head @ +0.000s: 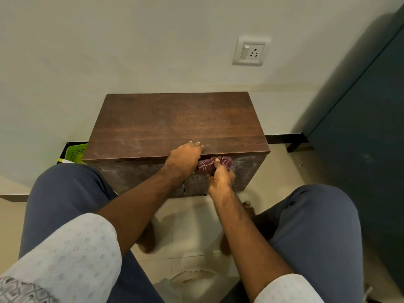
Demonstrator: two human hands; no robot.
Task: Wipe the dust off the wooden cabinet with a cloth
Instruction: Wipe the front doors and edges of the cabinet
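Grip of right hand around bunched maroon cloth, at cabinet front

The cabinet is dark matt wood grain, dust-smeared on top and front, while against its front bunches a maroon checked woven cloth.

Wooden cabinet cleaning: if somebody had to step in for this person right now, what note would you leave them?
Left hand: holds the front edge of the wooden cabinet top.
Right hand: grips the bunched maroon cloth, pressed against the cabinet's front just under the top.
Done: the cloth is at work on the front, but no part looks finished.
Left: pale dust streaks show on the top and across the front panels, so wipe both.
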